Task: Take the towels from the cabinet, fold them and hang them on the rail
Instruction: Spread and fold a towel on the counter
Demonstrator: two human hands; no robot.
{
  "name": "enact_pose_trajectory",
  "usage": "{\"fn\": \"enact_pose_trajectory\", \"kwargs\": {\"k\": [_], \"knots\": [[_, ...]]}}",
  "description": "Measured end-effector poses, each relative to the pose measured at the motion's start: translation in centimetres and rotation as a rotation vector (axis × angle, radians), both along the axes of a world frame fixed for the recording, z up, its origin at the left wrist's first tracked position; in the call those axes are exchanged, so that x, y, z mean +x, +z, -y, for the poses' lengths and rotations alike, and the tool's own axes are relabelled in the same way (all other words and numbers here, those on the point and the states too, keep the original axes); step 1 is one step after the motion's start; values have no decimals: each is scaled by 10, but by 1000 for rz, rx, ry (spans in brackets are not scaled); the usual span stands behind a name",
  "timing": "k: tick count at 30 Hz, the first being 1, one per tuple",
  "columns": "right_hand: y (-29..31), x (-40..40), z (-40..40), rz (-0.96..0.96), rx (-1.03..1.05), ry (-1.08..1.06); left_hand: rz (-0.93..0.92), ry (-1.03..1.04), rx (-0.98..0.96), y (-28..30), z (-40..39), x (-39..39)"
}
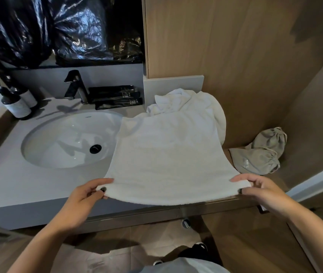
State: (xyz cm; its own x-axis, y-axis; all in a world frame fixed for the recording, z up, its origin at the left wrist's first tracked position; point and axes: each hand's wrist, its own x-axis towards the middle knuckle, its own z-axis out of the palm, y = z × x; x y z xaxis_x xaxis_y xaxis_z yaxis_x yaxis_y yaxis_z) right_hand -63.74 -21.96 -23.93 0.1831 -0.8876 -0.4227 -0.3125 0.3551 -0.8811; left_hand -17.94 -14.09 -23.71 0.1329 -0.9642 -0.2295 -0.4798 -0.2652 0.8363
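Your left hand and right hand each pinch a near corner of the white towel, fingers curled around its edge. You hold it stretched flat just right of the sink, over the table. Its far end lies bunched, farther from you than the sink's right rim.

No text can be read: print on the black tubes and grey pouch is too blurred.
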Motion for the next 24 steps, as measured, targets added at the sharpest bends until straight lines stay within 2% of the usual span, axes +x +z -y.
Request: {"fn": "enact_pose_trajectory", "kwargs": {"k": [3, 7, 11, 15, 21, 24], "knots": [[5, -3, 1, -71, -45, 89, -34, -57, 51, 3, -1, 4], [6, 4, 8, -139, -161, -8, 73, -20, -41, 1, -1, 5], [10, 11, 12, 7, -233, -201, 54, 65, -117, 0, 2, 10], [12, 7, 14, -181, -413, -246, 35, 121, -250, 3, 1, 7], [25, 5, 14, -13, -436, -253, -76, 160, -391, 15, 3, 1], [25, 9, 22, -21, -463, -258, -89, 196, -405, 19, 11, -7]]}}
